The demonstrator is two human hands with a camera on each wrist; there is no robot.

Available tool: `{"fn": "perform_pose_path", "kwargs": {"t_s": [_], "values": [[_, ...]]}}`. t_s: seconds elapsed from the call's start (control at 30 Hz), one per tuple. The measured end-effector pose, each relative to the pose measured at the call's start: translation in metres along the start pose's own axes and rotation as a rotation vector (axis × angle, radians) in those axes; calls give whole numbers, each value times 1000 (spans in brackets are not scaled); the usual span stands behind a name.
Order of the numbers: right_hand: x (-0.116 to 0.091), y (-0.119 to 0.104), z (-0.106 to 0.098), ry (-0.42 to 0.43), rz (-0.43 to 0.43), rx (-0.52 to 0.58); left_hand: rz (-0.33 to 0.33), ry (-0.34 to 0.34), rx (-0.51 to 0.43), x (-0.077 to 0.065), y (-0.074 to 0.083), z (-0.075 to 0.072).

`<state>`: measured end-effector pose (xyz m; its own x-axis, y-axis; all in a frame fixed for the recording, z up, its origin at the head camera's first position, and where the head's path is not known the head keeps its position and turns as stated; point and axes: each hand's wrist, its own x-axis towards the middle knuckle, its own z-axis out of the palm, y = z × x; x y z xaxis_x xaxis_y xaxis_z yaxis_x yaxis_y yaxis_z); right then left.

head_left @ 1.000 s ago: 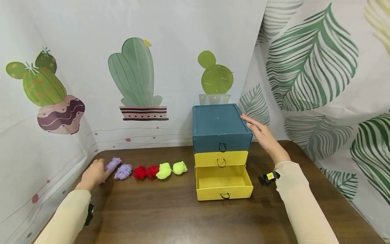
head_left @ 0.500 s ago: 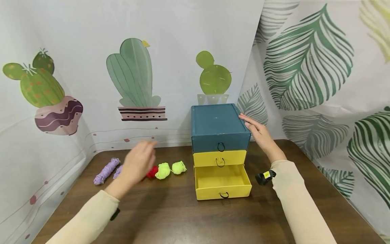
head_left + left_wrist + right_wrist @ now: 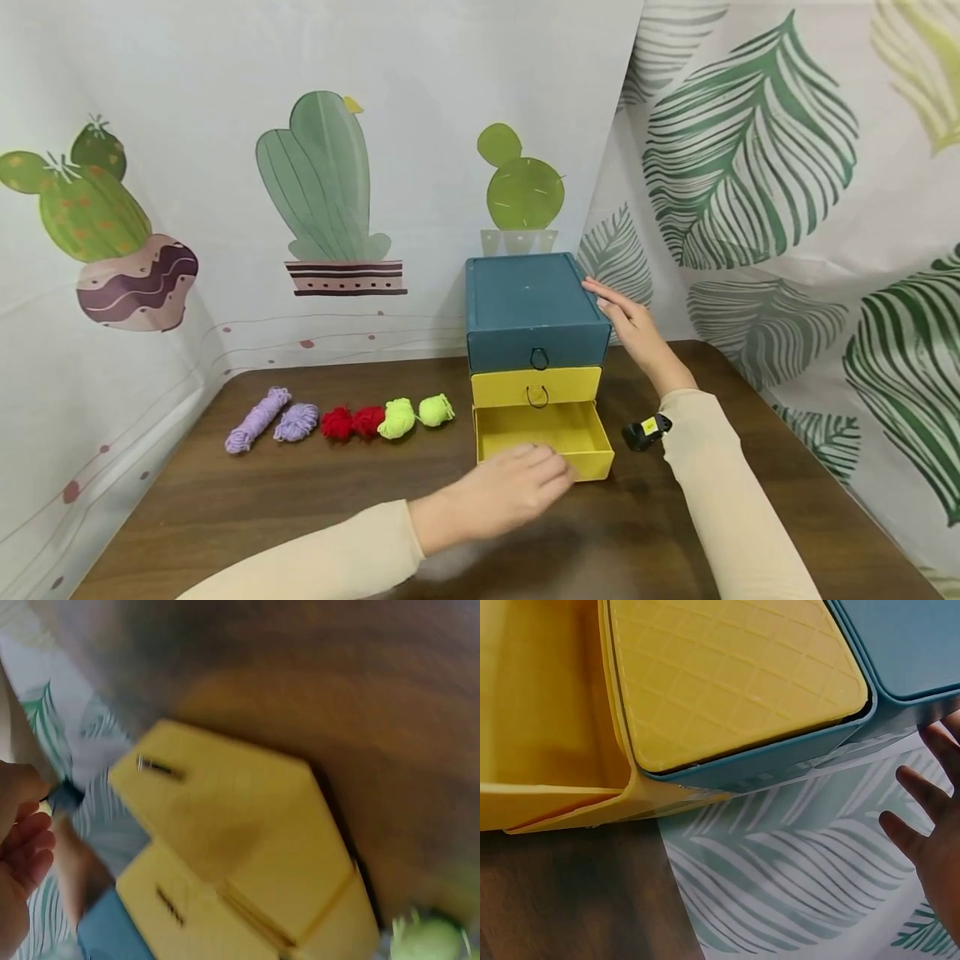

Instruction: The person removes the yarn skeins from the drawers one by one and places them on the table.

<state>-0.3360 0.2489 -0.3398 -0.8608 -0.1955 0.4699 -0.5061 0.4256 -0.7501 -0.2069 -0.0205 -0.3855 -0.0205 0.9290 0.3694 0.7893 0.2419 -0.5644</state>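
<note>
A small drawer cabinet point(image 3: 525, 292) with a blue top stands on the table. Its lowest yellow drawer point(image 3: 596, 465) is pulled out, while the yellow drawer point(image 3: 498, 390) above is closed. My left hand point(image 3: 506, 487) hovers before the pulled-out drawer's front, covering part of it in the head view. In the left wrist view its loosely bent fingers point(image 3: 41, 840) hold nothing and stay apart from the drawer's black loop handle point(image 3: 159, 766). My right hand point(image 3: 630, 325) rests against the cabinet's right side, fingers fairly straight; the right wrist view shows them spread point(image 3: 911, 836) beside the blue wall.
Left of the cabinet lie a purple yarn skein point(image 3: 257, 421), a purple yarn bundle point(image 3: 297, 422), red yarn balls point(image 3: 337, 424) and yellow-green yarn balls point(image 3: 397, 418) in a row. Patterned cloth point(image 3: 420, 167) hangs behind the brown table point(image 3: 315, 492).
My left hand has let go of the purple skein and swept right, past the yarn, to the lowest drawer's front. The right hand has stayed against the cabinet.
</note>
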Motion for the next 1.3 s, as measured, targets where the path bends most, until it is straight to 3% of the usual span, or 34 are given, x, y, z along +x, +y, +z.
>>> {"fn": "perform_pose_path", "kwargs": {"t_s": [0.2, 0.37, 0.6, 0.9, 1.3], "values": [[-6, -27, -3, -1, -10, 11, -7, -162, 36, 15, 17, 21], [-2, -19, -3, 4, -21, 6, -18, -206, 24, 11, 17, 32], [3, 4, -5, 33, -28, -8, -53, -201, -10, 3, 15, 45], [3, 7, -6, 33, -33, -25, -74, -192, -28, 1, 8, 51], [-2, 12, 2, 23, -45, -30, -170, -178, -35, -4, 3, 67]]}}
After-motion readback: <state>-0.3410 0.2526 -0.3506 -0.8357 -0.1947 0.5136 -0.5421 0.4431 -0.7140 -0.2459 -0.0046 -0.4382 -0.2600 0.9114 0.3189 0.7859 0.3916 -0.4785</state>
